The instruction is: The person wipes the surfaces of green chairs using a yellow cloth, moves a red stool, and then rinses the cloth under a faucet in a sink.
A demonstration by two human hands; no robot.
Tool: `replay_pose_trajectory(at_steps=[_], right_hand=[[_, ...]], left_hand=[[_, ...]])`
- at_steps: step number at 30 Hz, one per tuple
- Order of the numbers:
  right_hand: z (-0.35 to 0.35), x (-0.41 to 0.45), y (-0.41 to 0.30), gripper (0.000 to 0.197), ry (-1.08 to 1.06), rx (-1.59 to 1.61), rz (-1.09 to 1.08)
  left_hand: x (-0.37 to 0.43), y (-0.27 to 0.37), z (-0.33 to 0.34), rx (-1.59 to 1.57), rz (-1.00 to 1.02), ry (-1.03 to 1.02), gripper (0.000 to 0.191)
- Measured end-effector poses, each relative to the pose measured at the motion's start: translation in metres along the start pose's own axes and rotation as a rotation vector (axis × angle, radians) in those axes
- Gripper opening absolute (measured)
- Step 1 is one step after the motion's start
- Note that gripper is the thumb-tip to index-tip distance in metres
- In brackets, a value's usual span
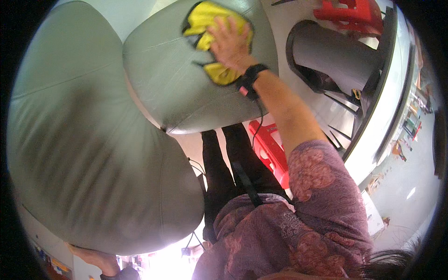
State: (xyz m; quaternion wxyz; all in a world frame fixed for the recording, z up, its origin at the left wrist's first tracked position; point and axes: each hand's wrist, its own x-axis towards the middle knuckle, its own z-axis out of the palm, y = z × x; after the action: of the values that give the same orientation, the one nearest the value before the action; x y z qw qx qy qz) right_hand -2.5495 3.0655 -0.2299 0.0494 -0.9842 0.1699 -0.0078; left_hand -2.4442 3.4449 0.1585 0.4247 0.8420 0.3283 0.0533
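Note:
My right hand (pixel 229 43) lies spread, slightly blurred, on a yellow cloth with dark edging (pixel 206 15). It presses the cloth against the grey-green leather-like seat (pixel 157 70) of an upholstered chair. A black band with a thin cable circles my right wrist. The chair's large backrest (pixel 105 168), with creased upholstery, fills the left of the head view. At its lower-left edge my left hand (pixel 92 258) touches the backrest. Its fingers are mostly hidden behind it, so their grip cannot be made out.
A dark grey chair (pixel 332 52) stands at the right, beside a long pale table or counter edge (pixel 376 98). One red plastic stool (pixel 350 15) is at the top right, another (pixel 271 150) beside my legs. Small items (pixel 413 120) lie farther right. Strong light glares at the bottom.

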Motion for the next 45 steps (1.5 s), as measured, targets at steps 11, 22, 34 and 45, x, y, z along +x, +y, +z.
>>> replay_pose_trajectory(at_steps=[11, 22, 34, 45], right_hand=[[0.002, -0.097, -0.031, 0.062, -0.328, -0.076, 0.600], [-0.012, -0.094, -0.116, 0.056, -0.398, 0.295, -0.200], [-0.022, -0.163, -0.002, 0.062, -0.304, 0.160, 0.820], [-0.038, -0.168, -0.144, 0.064, -0.370, 0.311, -0.190]], left_hand=[[0.003, -0.003, -0.006, 0.344, 0.152, -0.191, 0.050], [0.000, 0.004, 0.008, 0.113, 0.032, -0.320, 0.055], [0.011, 0.001, 0.005, 0.111, 0.246, -0.572, 0.040], [0.002, 0.004, 0.011, 0.094, 0.236, -0.466, 0.041]])
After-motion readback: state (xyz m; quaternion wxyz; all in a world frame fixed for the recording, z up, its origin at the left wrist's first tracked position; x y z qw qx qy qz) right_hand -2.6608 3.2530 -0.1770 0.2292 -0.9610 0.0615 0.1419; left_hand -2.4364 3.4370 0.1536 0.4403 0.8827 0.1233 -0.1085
